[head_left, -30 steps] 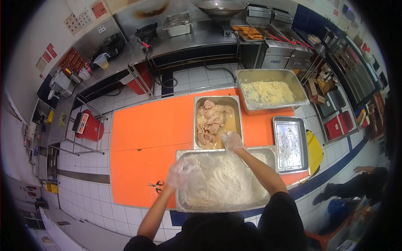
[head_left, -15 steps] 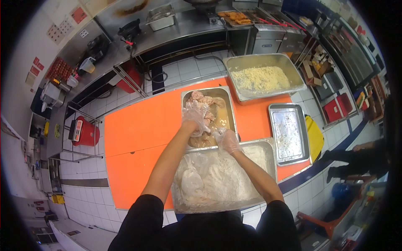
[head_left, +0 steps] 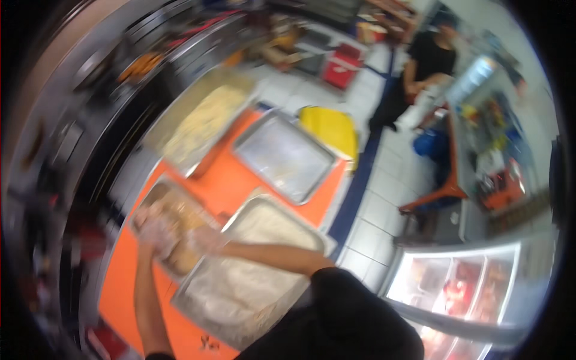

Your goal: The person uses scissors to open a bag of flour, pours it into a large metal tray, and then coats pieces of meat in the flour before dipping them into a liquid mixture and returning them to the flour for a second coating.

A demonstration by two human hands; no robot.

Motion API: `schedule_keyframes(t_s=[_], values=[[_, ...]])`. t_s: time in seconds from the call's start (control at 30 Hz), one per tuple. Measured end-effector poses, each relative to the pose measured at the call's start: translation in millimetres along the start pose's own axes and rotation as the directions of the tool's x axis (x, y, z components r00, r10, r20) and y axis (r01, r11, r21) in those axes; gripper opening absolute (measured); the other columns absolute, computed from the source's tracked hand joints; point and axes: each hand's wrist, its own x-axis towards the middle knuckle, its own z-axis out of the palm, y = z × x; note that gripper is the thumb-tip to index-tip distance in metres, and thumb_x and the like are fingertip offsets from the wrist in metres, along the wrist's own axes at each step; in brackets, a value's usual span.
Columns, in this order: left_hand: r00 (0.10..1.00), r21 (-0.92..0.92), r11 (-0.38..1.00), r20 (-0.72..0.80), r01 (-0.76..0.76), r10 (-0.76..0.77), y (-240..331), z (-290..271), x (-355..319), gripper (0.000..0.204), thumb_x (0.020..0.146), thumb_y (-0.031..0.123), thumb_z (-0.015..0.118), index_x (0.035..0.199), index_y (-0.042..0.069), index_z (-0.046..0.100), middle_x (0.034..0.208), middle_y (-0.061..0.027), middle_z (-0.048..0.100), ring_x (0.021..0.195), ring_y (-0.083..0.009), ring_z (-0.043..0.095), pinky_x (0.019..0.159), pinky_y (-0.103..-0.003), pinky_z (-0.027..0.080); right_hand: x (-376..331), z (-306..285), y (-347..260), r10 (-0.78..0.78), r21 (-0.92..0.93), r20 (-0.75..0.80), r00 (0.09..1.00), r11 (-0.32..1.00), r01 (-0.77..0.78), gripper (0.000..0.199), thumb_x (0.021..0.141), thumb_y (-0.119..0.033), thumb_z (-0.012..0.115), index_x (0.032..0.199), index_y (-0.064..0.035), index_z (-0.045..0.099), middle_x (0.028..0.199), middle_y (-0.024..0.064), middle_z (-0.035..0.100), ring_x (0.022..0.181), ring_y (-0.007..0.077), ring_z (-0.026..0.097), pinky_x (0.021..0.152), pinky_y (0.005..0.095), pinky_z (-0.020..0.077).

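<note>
Both my hands wear clear plastic gloves and are over a metal tray (head_left: 191, 200) of yellowish liquid. My left hand (head_left: 157, 235) is at the raw meat pieces (head_left: 153, 213), which look like chicken, along the tray's left side. At the tray's right side, close to the flour tray's edge, is my right hand (head_left: 207, 240). Motion blur smears the fingers of both, so whether either grips a piece is hidden. White flour (head_left: 273, 225) fills a wider metal tray (head_left: 329, 245) beneath my right forearm.
A deep metal pan (head_left: 165, 114) of yellow crumbs stands beyond the liquid. A shallow metal tray (head_left: 285, 157) shares the orange tabletop (head_left: 222, 180), near a yellow object (head_left: 331, 133). At right are a lit freezer (head_left: 453, 288) and an orange-framed bench (head_left: 441, 195). A person (head_left: 429, 66) is farther back.
My view has swung right and tilted, bringing the lit freezer and more of the other person into sight. Both my hands are still over the tray of liquid, now blurred.
</note>
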Motion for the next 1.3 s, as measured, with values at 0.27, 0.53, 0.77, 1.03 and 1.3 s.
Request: schedule_keyframes(t_s=[0.27, 0.53, 0.77, 1.03, 1.3], values=[[0.981, -0.058, 0.979, -0.019, 0.194, -0.195, -68.8, 71.1, 40.4, 0.061, 0.080, 0.021, 0.075, 0.135, 0.005, 0.056, 0.129, -0.0187, 0.062, 0.114, -0.0307, 0.062, 0.097, -0.039, 0.051, -20.2, -63.3, -62.4, 0.224, 0.010, -0.007, 0.975, 0.975, -0.224, 0.025, 0.090, -0.025, 0.064, 0.094, -0.0013, 0.068, 0.090, 0.0248, 0.070, 0.090, 0.0437, 0.069, 0.079, 0.0539, 0.0544], [0.903, -0.848, 0.525, -0.277, -0.069, -0.329, -57.2, 62.6, 2.3, 0.046, 0.083, 0.005, 0.067, 0.127, -0.001, 0.058, 0.114, -0.0151, 0.067, 0.092, -0.0242, 0.065, 0.079, -0.036, 0.055, -20.3, -61.6, -57.5, 0.214, -0.018, 0.018, 0.977, 0.977, -0.213, 0.023, 0.089, -0.024, 0.064, 0.090, -0.0013, 0.068, 0.088, 0.0247, 0.070, 0.089, 0.0426, 0.070, 0.079, 0.0535, 0.0553], [0.707, 0.331, 0.904, -0.569, -0.270, 0.420, 18.2, -35.0, -22.1, 0.050, 0.081, 0.020, 0.068, 0.131, 0.019, 0.063, 0.113, -0.0104, 0.067, 0.097, -0.0354, 0.063, 0.079, -0.047, 0.053, -11.9, -9.7, 28.4, -0.091, -0.059, -0.152, 0.984, 0.995, 0.082, 0.026, 0.090, -0.024, 0.059, 0.080, -0.0031, 0.069, 0.082, 0.0207, 0.068, 0.078, 0.0416, 0.067, 0.071, 0.0537, 0.0537], [0.811, -0.510, 0.860, -0.517, -0.034, -0.275, 8.2, -83.0, -76.7, 0.043, 0.080, 0.024, 0.069, 0.120, 0.008, 0.070, 0.114, -0.0216, 0.071, 0.102, -0.0359, 0.070, 0.089, -0.042, 0.055, -0.8, -39.4, -39.8, 0.279, -0.147, 0.074, 0.957, 0.953, -0.266, 0.041, 0.094, -0.041, 0.059, 0.104, -0.0045, 0.074, 0.096, 0.0278, 0.071, 0.093, 0.0446, 0.069, 0.080, 0.0502, 0.0536], [0.817, -0.446, 0.884, -0.556, -0.138, -0.153, 39.1, -71.4, -89.4, 0.039, 0.077, 0.021, 0.076, 0.114, 0.007, 0.073, 0.112, -0.0164, 0.073, 0.102, -0.0309, 0.071, 0.088, -0.037, 0.057, -5.0, -54.9, -69.0, 0.285, -0.147, 0.089, 0.955, 0.952, -0.270, 0.044, 0.093, -0.043, 0.062, 0.096, 0.0000, 0.073, 0.093, 0.0295, 0.070, 0.091, 0.0452, 0.069, 0.082, 0.0509, 0.0538]])
